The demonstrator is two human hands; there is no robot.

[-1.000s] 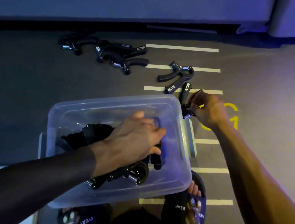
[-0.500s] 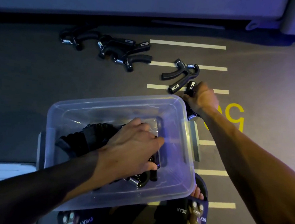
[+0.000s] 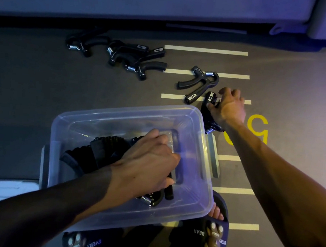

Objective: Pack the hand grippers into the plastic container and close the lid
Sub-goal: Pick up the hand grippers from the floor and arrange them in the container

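A clear plastic container (image 3: 196, 187) sits on the floor in front of my feet, with several black hand grippers (image 3: 104, 151) piled inside. My left hand (image 3: 146, 165) is down in the container, fingers closed around one of those grippers. Just past the container's far right corner, my right hand (image 3: 228, 109) is closed on a black hand gripper (image 3: 209, 100) whose spring end shows below my wrist. Another gripper (image 3: 199, 83) lies on the floor beside it. Several more grippers (image 3: 128, 55) lie in a cluster further back on the left.
A pale lid-like sheet (image 3: 4, 188) lies at the left edge beside the container. My feet in dark slippers (image 3: 213, 238) are under the container's near side. White floor stripes (image 3: 206, 50) and a yellow number (image 3: 256, 127) mark the grey floor. A wall base runs along the back.
My right hand has moved slightly further away along the floor with its gripper. My left hand has stayed in the container, shifting a little among the grippers.
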